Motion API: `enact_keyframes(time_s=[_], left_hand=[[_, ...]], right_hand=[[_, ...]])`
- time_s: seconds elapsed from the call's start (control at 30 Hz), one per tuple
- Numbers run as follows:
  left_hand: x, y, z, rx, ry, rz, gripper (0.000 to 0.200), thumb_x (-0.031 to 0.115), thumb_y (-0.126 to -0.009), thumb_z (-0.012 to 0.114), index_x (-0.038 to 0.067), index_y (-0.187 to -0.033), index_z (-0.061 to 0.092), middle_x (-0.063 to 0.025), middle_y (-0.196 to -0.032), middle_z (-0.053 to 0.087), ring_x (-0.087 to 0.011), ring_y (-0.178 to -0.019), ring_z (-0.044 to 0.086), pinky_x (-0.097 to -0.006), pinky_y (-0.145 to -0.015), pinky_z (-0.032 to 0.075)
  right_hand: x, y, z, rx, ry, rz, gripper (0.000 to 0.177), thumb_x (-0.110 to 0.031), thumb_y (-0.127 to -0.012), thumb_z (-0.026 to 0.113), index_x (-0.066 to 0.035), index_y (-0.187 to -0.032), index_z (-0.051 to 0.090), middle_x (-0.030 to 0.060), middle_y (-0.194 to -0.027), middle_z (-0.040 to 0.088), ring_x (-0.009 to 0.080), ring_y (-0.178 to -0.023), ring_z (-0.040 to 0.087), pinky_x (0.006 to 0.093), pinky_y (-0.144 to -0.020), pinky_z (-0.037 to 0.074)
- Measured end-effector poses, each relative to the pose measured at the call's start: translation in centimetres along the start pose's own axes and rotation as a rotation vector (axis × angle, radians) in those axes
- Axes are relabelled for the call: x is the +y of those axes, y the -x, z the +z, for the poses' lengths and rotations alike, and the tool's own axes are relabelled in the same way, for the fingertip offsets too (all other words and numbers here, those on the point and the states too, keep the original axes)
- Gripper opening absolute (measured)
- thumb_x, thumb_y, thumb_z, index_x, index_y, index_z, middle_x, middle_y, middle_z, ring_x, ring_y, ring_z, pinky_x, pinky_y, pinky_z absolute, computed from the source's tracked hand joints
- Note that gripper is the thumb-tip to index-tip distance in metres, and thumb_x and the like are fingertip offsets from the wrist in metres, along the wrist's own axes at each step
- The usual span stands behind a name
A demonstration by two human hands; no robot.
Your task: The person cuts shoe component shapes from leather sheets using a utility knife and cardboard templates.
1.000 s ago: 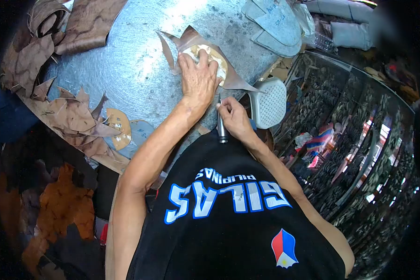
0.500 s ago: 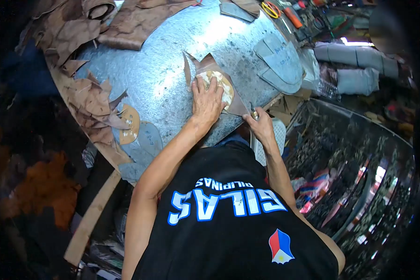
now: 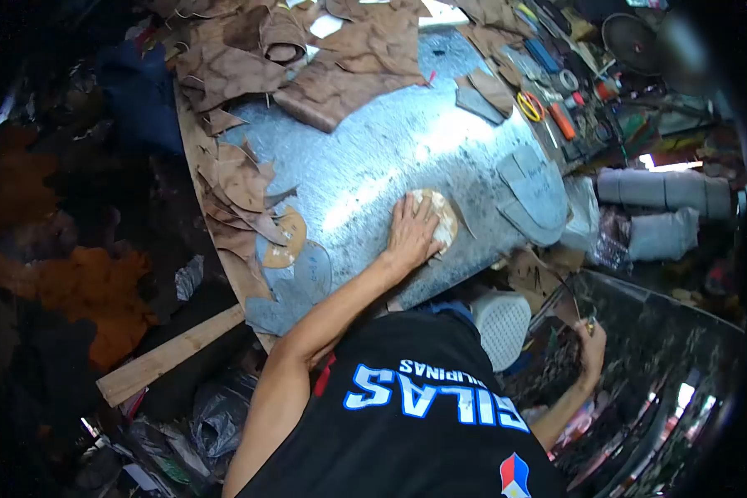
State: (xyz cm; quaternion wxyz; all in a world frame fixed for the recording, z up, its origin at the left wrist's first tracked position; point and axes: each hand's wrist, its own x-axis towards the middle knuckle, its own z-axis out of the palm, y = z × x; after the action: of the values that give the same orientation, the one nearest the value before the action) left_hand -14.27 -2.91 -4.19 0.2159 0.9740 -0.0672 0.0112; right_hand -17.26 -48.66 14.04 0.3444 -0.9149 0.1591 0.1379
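Here, left hand (image 3: 412, 234) flat on tan piece (image 3: 446, 222), beside metal sheet (image 3: 373, 158) edge

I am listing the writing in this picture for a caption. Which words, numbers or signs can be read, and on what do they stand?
"GILAS": big white and blue letters on the black shirt, seen upside down.
"PILIPINAS": small white letters beside it, hard to read.
Grey pattern pieces on the table: any writing is too blurred to read.

Tan oval pattern piece (image 3: 440, 217) on mottled silver-grey metal sheet (image 3: 373, 158), beside brown leather scraps (image 3: 241, 178).
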Motion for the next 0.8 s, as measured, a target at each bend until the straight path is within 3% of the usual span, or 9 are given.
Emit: enact_keyframes(time_s=[0.07,0.17,0.23,0.33,0.37,0.47,0.53,0.63,0.8], left_hand=[[-0.6,1.0,-0.9,0.062,0.102,0.027,0.077,0.050,-0.076,0.077,0.007,-0.135,0.053,-0.0222,-0.151,0.034,-0.0517,-0.140,0.024,-0.0630,-0.110,0.024],[-1.0,2.5,-0.9,0.038,0.139,-0.106,0.082,0.052,-0.074,0.077,0.008,-0.138,0.050,-0.0230,-0.153,0.030,-0.0520,-0.141,0.021,-0.0635,-0.111,0.022],[-0.9,3.1,-0.7,0.029,0.140,-0.132,0.083,0.052,-0.076,0.076,0.008,-0.140,0.049,-0.0237,-0.154,0.029,-0.0517,-0.142,0.020,-0.0638,-0.112,0.021],[-0.3,3.8,0.5,0.053,0.092,-0.114,0.082,0.054,-0.078,0.074,0.008,-0.141,0.048,-0.0240,-0.154,0.029,-0.0516,-0.142,0.019,-0.0639,-0.112,0.020],[0.0,3.8,0.7,0.041,0.094,-0.130,0.082,0.054,-0.079,0.073,0.008,-0.142,0.048,-0.0231,-0.154,0.030,-0.0511,-0.143,0.019,-0.0637,-0.113,0.019],[0.7,3.6,0.4,0.038,0.103,-0.165,0.081,0.053,-0.080,0.072,0.008,-0.142,0.048,-0.0200,-0.155,0.031,-0.0487,-0.144,0.019,-0.0622,-0.114,0.018],[0.8,3.7,0.4,0.069,0.117,-0.199,0.079,0.051,-0.079,0.073,0.009,-0.141,0.048,-0.0151,-0.156,0.032,-0.0443,-0.145,0.019,-0.0602,-0.116,0.016],[0.9,3.8,0.2,0.062,0.128,-0.205,0.080,0.051,-0.078,0.074,0.010,-0.142,0.048,-0.0141,-0.156,0.032,-0.0432,-0.146,0.019,-0.0597,-0.117,0.016],[0.9,3.8,-0.1,0.070,0.128,-0.213,0.078,0.051,-0.077,0.075,0.011,-0.140,0.051,-0.0128,-0.156,0.033,-0.0421,-0.146,0.020,-0.0574,-0.117,0.017]], right_hand=[[5.3,-2.1,-1.6,0.055,0.056,-0.028,0.020,-0.021,-0.087,0.068,-0.002,-0.089,0.064,0.0015,-0.072,0.060,0.0144,-0.064,0.056,0.0338,-0.059,0.044],[6.6,-4.1,-1.2,0.393,0.538,0.053,0.025,-0.023,-0.088,0.067,0.000,-0.097,0.067,0.0116,-0.085,0.069,0.0242,-0.077,0.065,0.0392,-0.070,0.049],[5.4,-6.0,1.4,0.684,0.530,-0.184,0.031,-0.025,-0.089,0.067,-0.001,-0.108,0.068,0.0189,-0.099,0.071,0.0288,-0.088,0.068,0.0390,-0.078,0.052],[-8.9,-5.2,11.7,0.230,-0.042,-0.189,0.037,-0.025,-0.088,0.069,0.002,-0.113,0.067,0.0197,-0.105,0.071,0.0288,-0.096,0.069,0.0365,-0.084,0.053],[-7.3,-8.0,16.3,0.090,-0.092,-0.255,0.037,-0.023,-0.088,0.069,0.003,-0.114,0.067,0.0198,-0.107,0.070,0.0285,-0.098,0.069,0.0361,-0.085,0.053],[-14.9,-7.0,25.2,-0.033,0.275,-0.774,0.039,-0.020,-0.088,0.065,0.001,-0.120,0.061,0.0223,-0.112,0.066,0.0402,-0.098,0.065,0.0458,-0.085,0.052],[-17.7,-7.3,28.4,-0.239,0.327,-0.708,0.046,-0.021,-0.088,0.066,0.000,-0.127,0.054,0.0248,-0.111,0.064,0.0454,-0.095,0.064,0.0502,-0.081,0.052],[-18.6,-7.4,29.9,-0.218,0.281,-0.757,0.046,-0.021,-0.087,0.068,0.003,-0.124,0.057,0.0261,-0.111,0.065,0.0432,-0.100,0.063,0.0462,-0.086,0.052],[-19.1,-8.0,29.8,-0.256,0.261,-0.707,0.057,-0.020,-0.089,0.065,0.000,-0.137,0.043,0.0284,-0.124,0.053,0.0491,-0.102,0.060,0.0517,-0.080,0.052]])
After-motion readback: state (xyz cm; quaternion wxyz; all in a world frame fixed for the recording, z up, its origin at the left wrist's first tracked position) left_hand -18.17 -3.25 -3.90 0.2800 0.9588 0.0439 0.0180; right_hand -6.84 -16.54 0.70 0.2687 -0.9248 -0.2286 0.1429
